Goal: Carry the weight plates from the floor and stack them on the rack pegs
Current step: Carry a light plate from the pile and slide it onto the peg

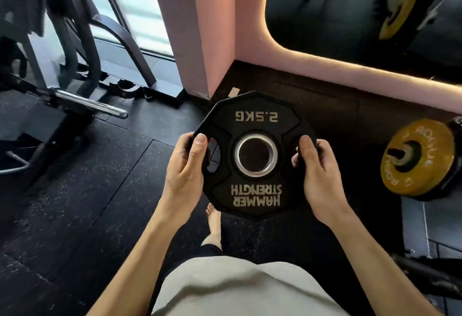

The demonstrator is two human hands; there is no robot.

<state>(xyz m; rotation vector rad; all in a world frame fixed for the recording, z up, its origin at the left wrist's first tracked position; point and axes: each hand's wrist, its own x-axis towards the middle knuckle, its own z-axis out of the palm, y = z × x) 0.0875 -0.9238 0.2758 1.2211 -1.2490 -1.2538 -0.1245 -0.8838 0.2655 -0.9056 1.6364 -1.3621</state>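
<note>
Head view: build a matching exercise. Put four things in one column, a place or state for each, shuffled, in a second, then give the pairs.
Things:
1. black 2.5KG plate
2. yellow plate
3. chrome peg
4. bare foot

States:
A. bare, nothing loaded
B. on the floor mat
C. held by both hands
D. mounted on a peg at right

Pairs: 1-C, 2-D, 3-A, 4-B

At the centre of the frame a black weight plate (pixel 252 155) marked 2.5KG was held flat-faced toward the camera. The left hand (pixel 186 170) gripped its left edge, the right hand (pixel 318 170) its right edge, thumbs on the face. At the right edge, a yellow plate (pixel 420 160) sat on a peg. At left, a chrome peg (pixel 100 105) jutted from a dark machine above the black floor (pixel 87 190).
</note>
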